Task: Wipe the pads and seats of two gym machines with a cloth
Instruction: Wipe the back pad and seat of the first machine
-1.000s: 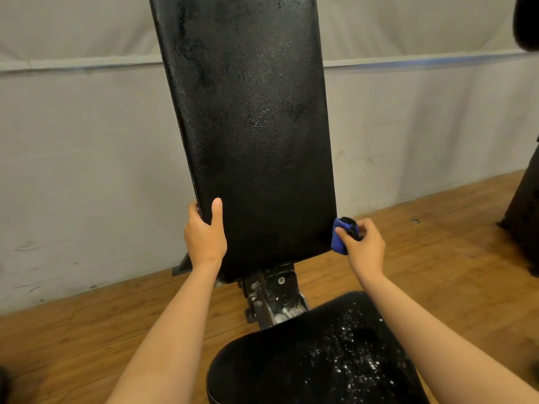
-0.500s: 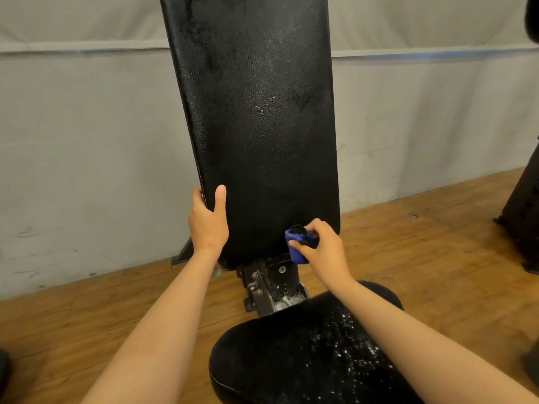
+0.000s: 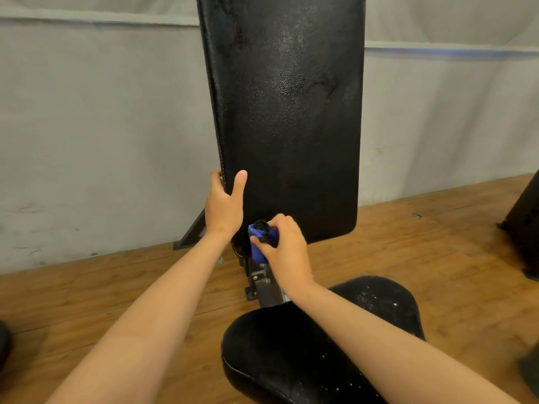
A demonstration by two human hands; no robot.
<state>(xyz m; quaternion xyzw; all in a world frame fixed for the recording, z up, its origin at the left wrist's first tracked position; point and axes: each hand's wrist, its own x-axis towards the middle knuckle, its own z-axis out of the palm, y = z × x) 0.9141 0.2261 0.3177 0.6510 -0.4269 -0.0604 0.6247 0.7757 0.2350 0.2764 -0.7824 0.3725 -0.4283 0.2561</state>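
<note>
Blue cloth (image 3: pixel 258 246) sits bunched in my right hand (image 3: pixel 288 253), fingers curled tight around it. It is pressed against the bottom edge of the upright backrest pad (image 3: pixel 291 112), near its left corner and just above the metal hinge bracket (image 3: pixel 262 282). My left hand (image 3: pixel 223 205) grips the pad's left edge to steady it, thumb flat on the face and fingers wrapped behind. I judge this to be the lower-edge pass on the backrest. Next I'd need to drop to the seat (image 3: pixel 291 360) below, which shows white specks, and rub with firm pressure. No brand, label or writing is readable anywhere.
</note>
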